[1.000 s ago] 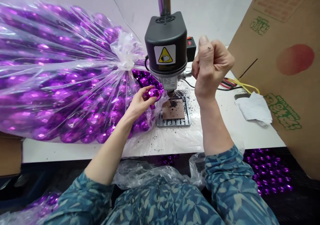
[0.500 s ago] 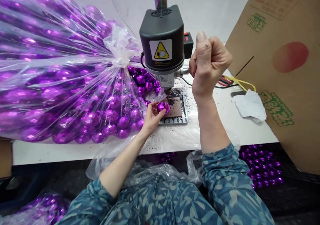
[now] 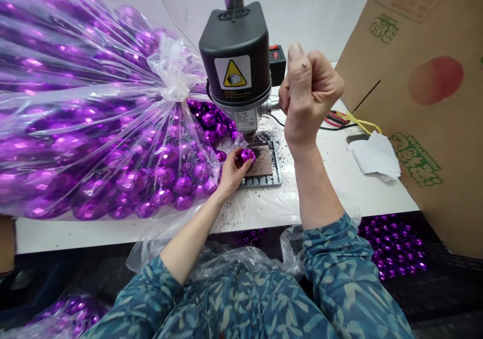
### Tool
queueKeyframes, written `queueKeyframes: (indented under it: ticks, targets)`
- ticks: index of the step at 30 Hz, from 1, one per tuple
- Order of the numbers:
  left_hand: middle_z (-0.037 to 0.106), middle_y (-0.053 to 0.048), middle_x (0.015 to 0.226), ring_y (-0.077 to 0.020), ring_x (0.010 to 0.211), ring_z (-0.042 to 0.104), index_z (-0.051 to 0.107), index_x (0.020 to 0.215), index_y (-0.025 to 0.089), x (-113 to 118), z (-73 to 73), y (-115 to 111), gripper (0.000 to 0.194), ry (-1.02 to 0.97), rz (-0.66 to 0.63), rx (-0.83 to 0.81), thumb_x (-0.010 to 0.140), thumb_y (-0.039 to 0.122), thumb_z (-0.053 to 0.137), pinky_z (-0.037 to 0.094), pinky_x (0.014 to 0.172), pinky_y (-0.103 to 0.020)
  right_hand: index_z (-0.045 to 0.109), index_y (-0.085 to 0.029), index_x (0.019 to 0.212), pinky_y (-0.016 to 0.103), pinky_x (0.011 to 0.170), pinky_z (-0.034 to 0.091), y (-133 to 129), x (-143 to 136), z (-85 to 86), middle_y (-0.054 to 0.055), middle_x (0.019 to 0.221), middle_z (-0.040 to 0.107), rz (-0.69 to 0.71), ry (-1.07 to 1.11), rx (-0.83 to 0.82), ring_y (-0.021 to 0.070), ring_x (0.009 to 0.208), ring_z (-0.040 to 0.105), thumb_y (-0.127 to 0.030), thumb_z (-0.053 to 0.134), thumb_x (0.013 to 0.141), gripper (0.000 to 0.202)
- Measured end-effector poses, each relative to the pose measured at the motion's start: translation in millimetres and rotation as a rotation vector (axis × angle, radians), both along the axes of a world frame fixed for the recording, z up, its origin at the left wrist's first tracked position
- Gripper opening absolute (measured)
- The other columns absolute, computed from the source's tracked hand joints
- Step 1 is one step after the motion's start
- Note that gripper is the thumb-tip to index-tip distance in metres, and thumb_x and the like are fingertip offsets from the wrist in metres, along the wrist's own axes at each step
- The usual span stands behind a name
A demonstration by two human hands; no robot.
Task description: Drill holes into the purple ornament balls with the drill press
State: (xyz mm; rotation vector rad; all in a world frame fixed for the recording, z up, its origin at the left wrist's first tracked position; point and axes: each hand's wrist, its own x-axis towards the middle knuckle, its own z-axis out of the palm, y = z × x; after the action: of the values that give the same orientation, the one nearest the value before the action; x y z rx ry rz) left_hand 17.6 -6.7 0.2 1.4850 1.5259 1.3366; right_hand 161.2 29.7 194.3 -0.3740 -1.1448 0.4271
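Where the left hand (image 3: 231,172) sits below the drill press (image 3: 236,62), its grip is closed, thumb and fingers, around one faceted purple ball (image 3: 247,155). Ball: over the left part of the tan board (image 3: 266,160), just below the chuck (image 3: 249,137); whether it touches the board, I cannot tell. Right hand (image 3: 311,95): curled tight in a fist, thumb uppermost, at the end of a silver shaft (image 3: 274,103); anything within its grip is hidden. Metal base (image 3: 260,180): one, slotted, beneath the board, dark shavings (image 3: 273,137) around it. Clear plastic bag (image 3: 175,72): one, bunched at the neck, full of purple balls, lying on the white surface (image 3: 332,160). White sheet (image 3: 375,155): one, crumpled, beside the cardboard box (image 3: 418,102).
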Motion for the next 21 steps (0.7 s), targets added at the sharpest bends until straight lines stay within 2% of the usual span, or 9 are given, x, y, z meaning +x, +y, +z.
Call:
queueKeyframes:
  ticks: [6,9,13,18,21]
  targets:
    - [0.069,-0.008,0.114,-0.0240,0.104,0.067,0.067,0.120,0.021,5,-2.8,7,0.050,0.127,-0.018,0.135,0.075,0.034,0.085,0.057,0.091,-0.039,0.023,-0.025,0.057,0.031,0.045,0.025,-2,0,1.0,-0.007,0.045,0.027,-0.046,-0.027,-0.030,0.0058,0.038,0.023,-0.077,0.041,0.084,0.061]
    - [0.070,-0.008,0.114,-0.0250,0.106,0.067,0.066,0.121,0.021,10,-3.5,8,0.051,0.126,-0.032,0.162,0.075,0.034,0.085,0.056,0.094,-0.041,0.024,-0.025,0.057,0.031,0.044,0.025,-1,0,0.9,-0.007,0.044,0.027,-0.028,-0.015,-0.008,0.0065,0.038,0.023,-0.076,0.045,0.084,0.061]
    - [0.071,-0.009,0.115,-0.0244,0.104,0.069,0.062,0.122,0.021,15,-7.5,6,0.054,0.016,-0.073,0.149,0.076,0.037,0.085,0.058,0.092,-0.042,0.024,-0.024,0.058,0.029,0.045,0.026,0,1,-2.2,-0.008,0.045,0.027,-0.033,-0.027,-0.024,0.0051,0.040,0.023,-0.071,0.051,0.084,0.060]
    - [0.070,-0.009,0.115,-0.0226,0.101,0.070,0.059,0.122,0.021,18,-15.5,3,0.055,-0.089,-0.064,0.161,0.077,0.041,0.085,0.059,0.090,-0.042,0.021,-0.023,0.061,0.028,0.052,0.034,1,2,-17.9,-0.006,0.051,0.025,-0.135,-0.112,-0.151,0.0056,0.049,0.028,-0.074,0.046,0.086,0.062]
    - [0.070,-0.009,0.115,-0.0229,0.102,0.069,0.059,0.122,0.022,18,-17.2,3,0.055,-0.088,-0.065,0.164,0.078,0.043,0.084,0.059,0.091,-0.043,0.018,-0.023,0.061,0.029,0.048,0.027,-2,1,-28.8,-0.006,0.050,0.020,-0.156,-0.040,-0.099,0.0054,0.045,0.024,-0.067,0.052,0.090,0.062]
